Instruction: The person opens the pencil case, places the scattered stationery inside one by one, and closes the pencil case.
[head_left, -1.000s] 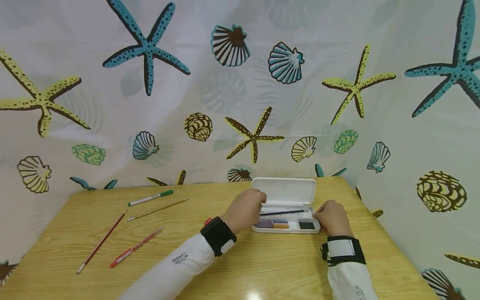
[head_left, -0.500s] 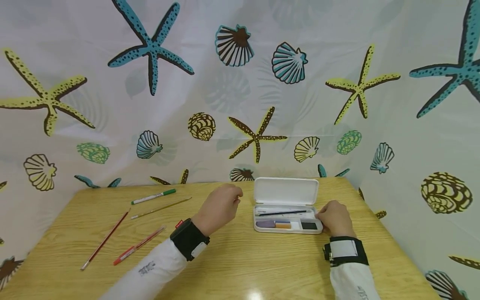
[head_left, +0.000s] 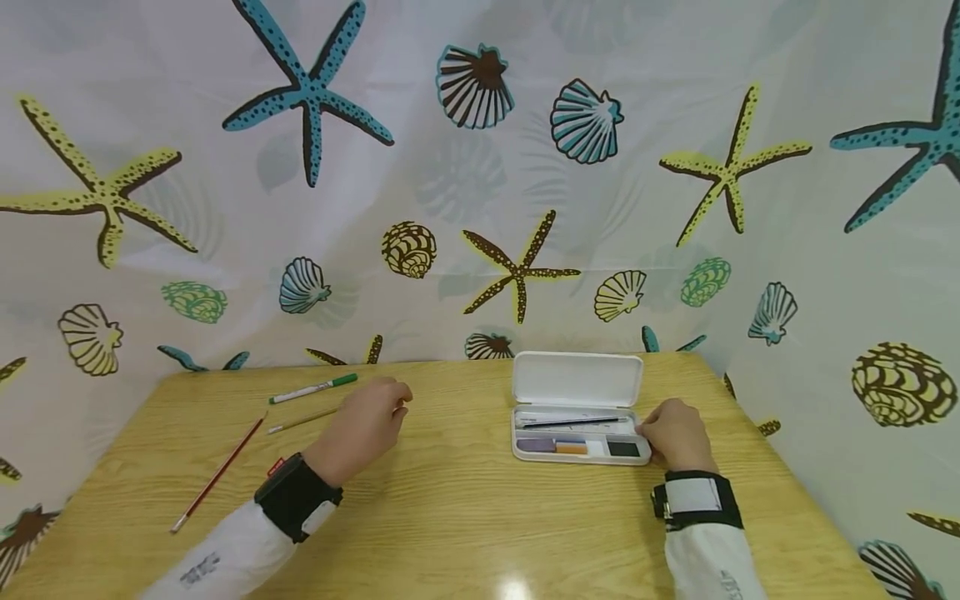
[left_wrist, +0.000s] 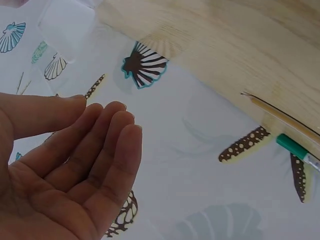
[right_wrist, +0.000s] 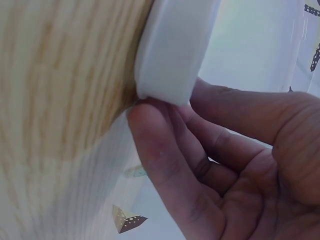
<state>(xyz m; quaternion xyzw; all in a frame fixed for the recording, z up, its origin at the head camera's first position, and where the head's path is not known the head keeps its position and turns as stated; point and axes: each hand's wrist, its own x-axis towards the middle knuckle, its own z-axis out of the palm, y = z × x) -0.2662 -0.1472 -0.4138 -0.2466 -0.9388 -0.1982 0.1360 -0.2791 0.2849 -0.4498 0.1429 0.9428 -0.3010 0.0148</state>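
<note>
My left hand is over the left part of the table, its fingers loosely bent and nothing in them. It covers part of a yellowish pencil; a green-capped marker lies just behind. In the left wrist view the palm and fingers are bare. On the right, an open white pencil case stands with its lid up. My right hand pinches its right end, thumb over the rim, fingers against the outside of the case wall. Inside lies a dark pencil.
In the case's front compartment are a purple piece, an orange piece and a dark block. A red pencil lies at the left of the wooden table. A patterned cloth hangs behind.
My left hand has moved left from the pencil case, across the table towards the loose pencils. Its arm now hides the red pen. My right hand has stayed on the case.
</note>
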